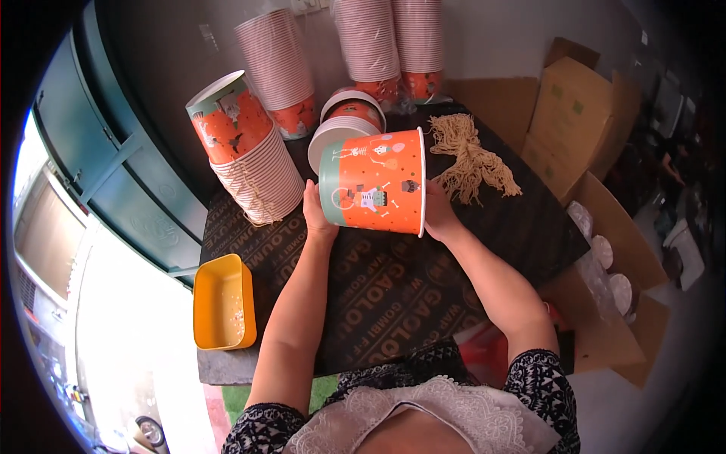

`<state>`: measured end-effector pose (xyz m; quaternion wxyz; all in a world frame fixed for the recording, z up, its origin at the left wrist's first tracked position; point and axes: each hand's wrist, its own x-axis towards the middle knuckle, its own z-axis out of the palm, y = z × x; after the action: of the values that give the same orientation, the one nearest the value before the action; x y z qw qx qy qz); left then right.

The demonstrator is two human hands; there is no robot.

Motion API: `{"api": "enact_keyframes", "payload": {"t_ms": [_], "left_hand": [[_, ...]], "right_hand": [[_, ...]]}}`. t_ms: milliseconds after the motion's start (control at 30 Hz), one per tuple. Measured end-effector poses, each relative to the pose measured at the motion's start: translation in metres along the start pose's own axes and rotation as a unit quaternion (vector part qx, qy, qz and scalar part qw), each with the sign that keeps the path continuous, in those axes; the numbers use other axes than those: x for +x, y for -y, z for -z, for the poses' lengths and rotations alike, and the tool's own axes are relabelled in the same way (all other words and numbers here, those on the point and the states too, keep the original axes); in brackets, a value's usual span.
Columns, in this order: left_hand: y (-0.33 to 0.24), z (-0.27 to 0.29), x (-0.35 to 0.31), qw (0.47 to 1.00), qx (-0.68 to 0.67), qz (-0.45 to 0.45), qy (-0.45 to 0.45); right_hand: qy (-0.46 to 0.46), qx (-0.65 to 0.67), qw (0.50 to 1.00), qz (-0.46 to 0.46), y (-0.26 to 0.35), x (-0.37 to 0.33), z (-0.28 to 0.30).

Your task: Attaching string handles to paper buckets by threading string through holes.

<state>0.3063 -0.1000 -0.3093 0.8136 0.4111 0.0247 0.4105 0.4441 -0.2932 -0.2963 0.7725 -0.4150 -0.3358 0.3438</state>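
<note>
Sideways over the bench (363, 306), an orange-and-green paper tub (374, 183) is clasped between left hand (318, 216) at its base and right hand (442, 216) at its rim, partly hidden fingers (310, 198) pressed against it.

White glare beside the teal door (130, 168); dim right side; bent edges; black fisheye rim

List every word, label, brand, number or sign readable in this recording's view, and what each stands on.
Dark tabletop: rows of large tan capital lettering, partly legible; I don't copy printed wording or brands.
Tall cardboard carton at the right: small green printed marks, too blurred to read.
Orange-and-green paper bucket between the left hand and right hand: cartoon skeleton and bones; no lettering I can make out.
</note>
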Motion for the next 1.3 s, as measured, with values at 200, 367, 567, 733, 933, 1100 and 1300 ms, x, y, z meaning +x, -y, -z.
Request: {"api": "enact_keyframes", "payload": {"t_ms": [200,367,567,733,933,1100,1300], "left_hand": [[0.003,0.016,0.010,0.987,-0.091,0.126,0.031],[-0.002,0.034,0.018,0.996,-0.026,0.077,-0.042],[-0.073,-0.049,0.004,0.970,0.177,-0.166,-0.015],[-0.130,-0.135,-0.039,0.892,0.349,-0.188,0.220],[-0.135,-0.190,-0.085,0.677,0.521,-0.257,0.452],[-0.129,-0.193,-0.104,0.574,0.652,-0.190,0.457],[-0.141,-0.198,-0.125,0.543,0.677,-0.197,0.456]], "right_hand": [[0.015,-0.076,0.997,0.029,-0.005,0.003,0.014],[0.063,-0.195,0.977,-0.057,0.010,0.003,0.014],[0.079,-0.154,0.978,-0.113,0.022,0.000,0.023],[0.098,-0.150,0.973,-0.146,0.037,-0.005,0.027],[0.191,-0.157,0.957,-0.153,0.045,-0.005,0.025],[0.237,-0.145,0.949,-0.150,0.047,-0.012,0.009],[0.214,-0.072,0.961,-0.158,0.031,-0.005,0.007]]}}
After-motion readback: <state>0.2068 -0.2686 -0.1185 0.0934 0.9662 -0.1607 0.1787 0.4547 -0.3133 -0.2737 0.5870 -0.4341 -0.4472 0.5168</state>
